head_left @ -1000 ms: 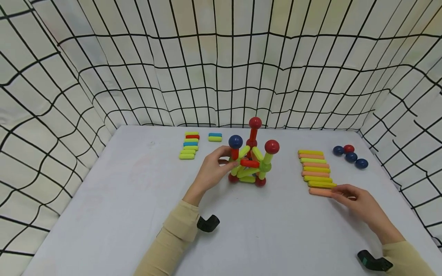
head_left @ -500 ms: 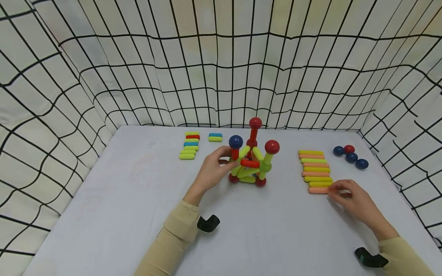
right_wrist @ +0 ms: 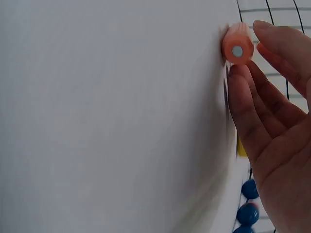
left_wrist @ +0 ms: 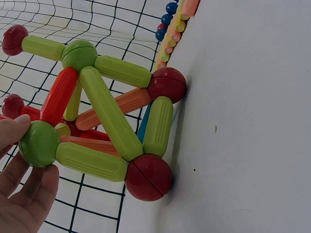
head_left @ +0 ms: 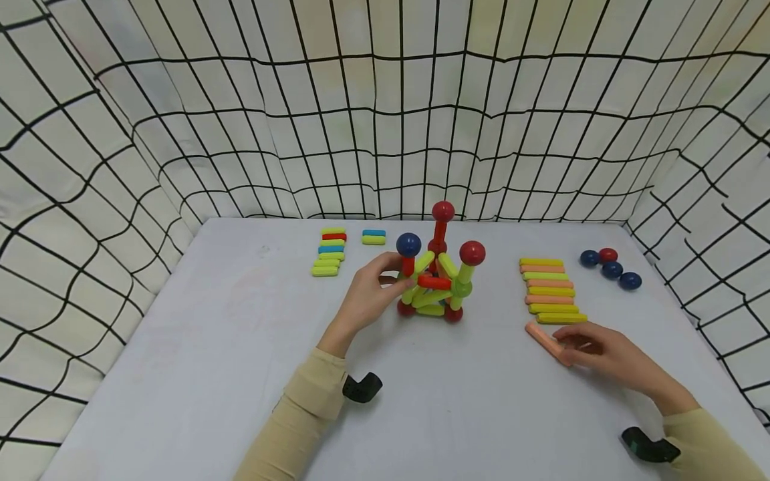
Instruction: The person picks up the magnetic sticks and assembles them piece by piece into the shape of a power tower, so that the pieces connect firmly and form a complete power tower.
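While tabletop (head_left: 457, 374) white, netting (head_left: 403, 108) black.

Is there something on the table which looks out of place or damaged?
One orange stick is askew, slanting away from the row of parallel sticks; the right hand pinches its near end, which probably explains it. I see no damage.

A free lane separates structure (head_left: 434, 282) from rods (head_left: 550, 292).
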### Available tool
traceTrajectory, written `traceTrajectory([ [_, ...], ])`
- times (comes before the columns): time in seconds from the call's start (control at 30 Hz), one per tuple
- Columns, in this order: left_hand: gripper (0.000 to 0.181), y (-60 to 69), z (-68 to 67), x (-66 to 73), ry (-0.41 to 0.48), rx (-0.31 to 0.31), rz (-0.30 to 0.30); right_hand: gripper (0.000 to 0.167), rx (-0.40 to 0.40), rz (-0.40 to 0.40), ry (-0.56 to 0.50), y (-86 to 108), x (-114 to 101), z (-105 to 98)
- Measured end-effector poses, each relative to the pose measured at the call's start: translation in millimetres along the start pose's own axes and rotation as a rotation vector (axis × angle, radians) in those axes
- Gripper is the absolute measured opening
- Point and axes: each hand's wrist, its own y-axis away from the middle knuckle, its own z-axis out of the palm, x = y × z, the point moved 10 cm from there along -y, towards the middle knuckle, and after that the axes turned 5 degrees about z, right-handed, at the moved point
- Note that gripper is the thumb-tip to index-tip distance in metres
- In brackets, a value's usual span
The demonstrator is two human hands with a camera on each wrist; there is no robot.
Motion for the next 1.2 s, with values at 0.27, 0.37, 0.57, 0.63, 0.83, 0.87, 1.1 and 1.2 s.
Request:
traceTrajectory([
  [0.27, 0.040, 0.9, -1.6, -0.5, -0.001, 0.000, -0.002, 0.024, -0.109, -0.216, 0.193, -13.3, -50, 22],
  [0.37, 0.039, 1.1, -2.4, -0.2, -0.001, 0.004, 0.000, 0.023, -0.111, -0.241, 0.200, -20.3, -63, 18],
  [0.57, 0.038, 1.0, -1.6, 1.0, 0.004, 0.001, 0.003, 0.030, -0.043, -0.143, -0.016, -47.2, -78, -6],
  [0.63, 0.038, 1.2, -1.5, 1.6, 0.006, 0.001, 0.006, 0.032, -0.009, -0.085, -0.096, -58.3, -82, -14],
  [0.83, 0.038, 1.4, -2.0, 2.1, 0.004, 0.008, 0.007, 0.044, 0.040, 0.011, -0.303, -91.2, -107, -19],
  [0.87, 0.038, 1.3, -1.7, 1.6, 0.005, 0.007, 0.006, 0.044, 0.040, 0.007, -0.325, -96.0, -112, -18],
  [1.1, 0.038, 1.0, -0.5, 0.9, 0.004, 0.005, 0.007, 0.043, 0.005, -0.051, -0.427, -123.3, -140, -7],
  [1.2, 0.038, 1.2, -0.7, 0.3, 0.000, 0.006, 0.008, 0.041, -0.014, -0.063, -0.437, -128.7, -146, -3],
])
